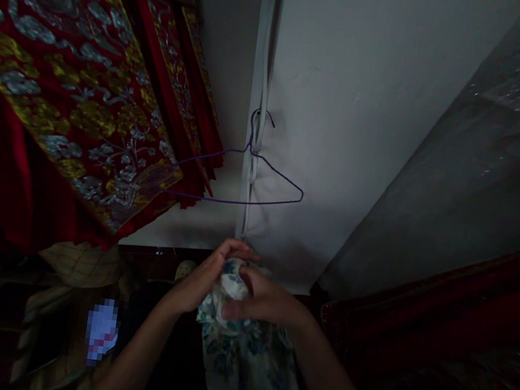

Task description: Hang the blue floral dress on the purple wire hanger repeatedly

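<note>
A pale garment with a blue floral print (246, 361) hangs down in front of me. My left hand (202, 280) grips its bunched top edge from the left, fingers curled round the cloth. My right hand (264, 302) pinches the same bunched top from the right. Above the hands a thin purple wire hanger (243, 180) hangs empty by its hook on a white cord or conduit (262, 92) that runs down the white wall. The hands are just below the hanger and apart from it.
Red cloths with gold and silver embroidery (77, 79) hang at the left, over part of the hanger's left arm. A grey plastic-covered surface (476, 174) slopes down at the right. Dark red furniture (438, 336) lies at lower right, folded fabric (80, 266) at lower left.
</note>
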Action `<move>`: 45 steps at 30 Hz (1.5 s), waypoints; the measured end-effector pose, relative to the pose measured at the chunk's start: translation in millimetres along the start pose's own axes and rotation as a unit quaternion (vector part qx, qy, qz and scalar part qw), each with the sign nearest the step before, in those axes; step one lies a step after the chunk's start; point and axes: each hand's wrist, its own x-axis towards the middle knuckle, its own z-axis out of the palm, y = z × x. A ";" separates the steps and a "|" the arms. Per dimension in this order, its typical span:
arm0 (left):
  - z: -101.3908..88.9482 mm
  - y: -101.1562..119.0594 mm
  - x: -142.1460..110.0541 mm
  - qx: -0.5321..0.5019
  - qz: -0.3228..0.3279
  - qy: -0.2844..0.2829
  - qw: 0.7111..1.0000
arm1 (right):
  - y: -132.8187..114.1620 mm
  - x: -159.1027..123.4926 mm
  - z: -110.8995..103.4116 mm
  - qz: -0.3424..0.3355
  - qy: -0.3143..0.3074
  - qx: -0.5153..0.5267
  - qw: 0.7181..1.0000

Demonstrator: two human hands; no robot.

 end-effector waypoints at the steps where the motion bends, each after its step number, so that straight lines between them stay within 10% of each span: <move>1: -6.1 -1.3 -1.4 0.008 -0.007 -0.029 1.000 | -13.4 0.8 -4.7 0.001 -0.058 -0.040 0.997; 5: -27.0 -12.3 -14.8 0.243 0.014 -0.071 0.967 | -62.1 0.9 -28.6 -0.006 -0.145 -0.149 0.978; 10: -67.9 -10.6 -26.8 0.462 -0.012 -0.059 0.885 | -96.8 16.0 -78.2 -0.107 0.135 -0.215 0.961; 13: -94.6 1.1 -30.5 0.550 -0.057 -0.013 0.833 | -85.6 44.9 -103.2 -0.164 0.257 -0.183 0.935; 18: -112.2 7.6 -40.9 0.605 -0.149 0.054 0.781 | -25.4 90.6 -113.9 -0.126 0.255 -0.191 0.939; 25: -113.1 9.1 -37.2 0.659 -0.205 0.082 0.719 | -6.4 67.5 -129.9 -0.124 0.286 -0.220 0.924; 34: -97.2 75.6 30.9 0.507 0.105 0.194 0.833 | -20.0 46.7 -114.1 -0.128 0.252 -0.182 0.942; 39: -93.3 83.4 58.8 0.486 0.164 0.230 0.827 | -17.3 30.6 -89.9 -0.162 0.261 -0.167 0.937; 45: -125.8 73.8 61.4 0.500 0.166 0.202 0.826 | -36.5 10.6 -159.4 -0.200 0.455 -0.127 0.858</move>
